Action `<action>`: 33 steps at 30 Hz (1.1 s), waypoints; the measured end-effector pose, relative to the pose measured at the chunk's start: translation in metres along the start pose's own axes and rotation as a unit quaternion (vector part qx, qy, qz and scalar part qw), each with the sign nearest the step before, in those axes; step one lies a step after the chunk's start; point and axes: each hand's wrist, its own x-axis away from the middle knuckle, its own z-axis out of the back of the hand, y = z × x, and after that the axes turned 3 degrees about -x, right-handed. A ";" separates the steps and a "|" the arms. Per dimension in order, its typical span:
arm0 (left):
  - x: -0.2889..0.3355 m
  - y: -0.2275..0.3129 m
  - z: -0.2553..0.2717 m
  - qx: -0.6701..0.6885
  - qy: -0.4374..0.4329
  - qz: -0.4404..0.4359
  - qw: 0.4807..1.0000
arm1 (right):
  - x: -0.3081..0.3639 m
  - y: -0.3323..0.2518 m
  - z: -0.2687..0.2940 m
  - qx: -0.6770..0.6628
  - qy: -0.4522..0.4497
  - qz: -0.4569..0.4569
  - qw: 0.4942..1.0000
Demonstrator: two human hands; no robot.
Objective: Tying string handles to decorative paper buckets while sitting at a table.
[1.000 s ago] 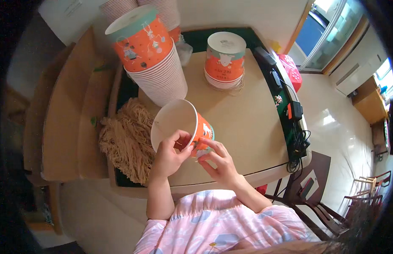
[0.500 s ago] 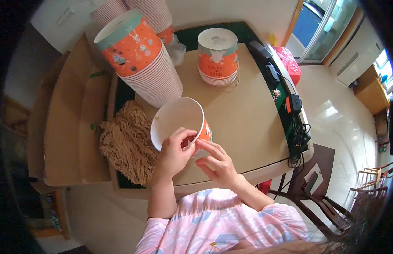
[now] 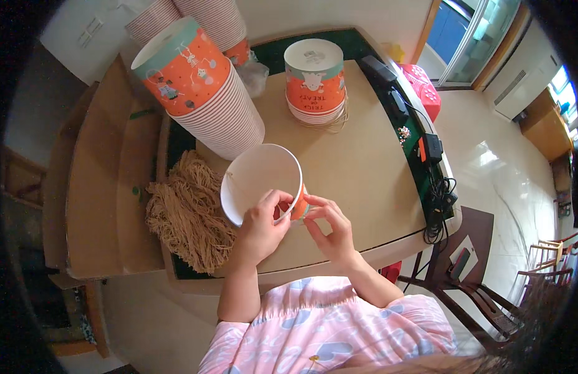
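- Left hand: closed on near rim of open paper bucket, thumb and fingers pinching the rim edge, wrist below it.
- Right hand: fingertips pinched together at the bucket's near right side, just under the rim; thing pinched too small to tell, possibly a thin string.
- Paper bucket: tilted, white inside facing the camera, orange outside showing only at the right edge; held above the near edge of the tan table, not resting on it.
- Left of the bucket, touching distance: heap of tan string lengths, loose, spread over the table's left edge.
- Behind the bucket: tall nested stack of matching orange buckets, leaning left; more stacks behind that one, partly cut off.
- Behind and right of the bucket: short stack of upturned buckets, thin string loops lying round its base.
- Far right of the bucket, along the table edge: black power adapters and cables.
- Progress, judged: short upturned stack looks finished, with strings on; tall stack and string heap large, so most pieces left. Bucket in hand mid-step, string attachment not seen complete.
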 end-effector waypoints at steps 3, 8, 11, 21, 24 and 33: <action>-0.001 -0.007 -0.002 0.011 -0.002 0.007 1.000 | 0.003 -0.005 -0.004 0.062 -0.034 0.046 0.996; -0.003 -0.005 -0.003 0.014 0.017 0.003 1.000 | 0.004 -0.006 -0.009 0.164 -0.022 0.151 0.975; -0.005 -0.001 -0.002 -0.043 0.019 -0.006 0.999 | -0.003 -0.010 -0.003 0.187 -0.064 0.158 0.968; -0.009 -0.006 -0.006 -0.044 0.014 -0.010 0.999 | -0.007 -0.001 0.003 0.228 -0.087 0.184 0.952; -0.008 -0.007 -0.006 -0.042 0.017 -0.011 0.999 | -0.008 -0.007 0.002 0.228 -0.059 0.201 0.951; -0.011 -0.011 -0.012 -0.025 0.030 -0.001 0.999 | -0.001 0.005 0.000 0.155 -0.062 0.097 0.981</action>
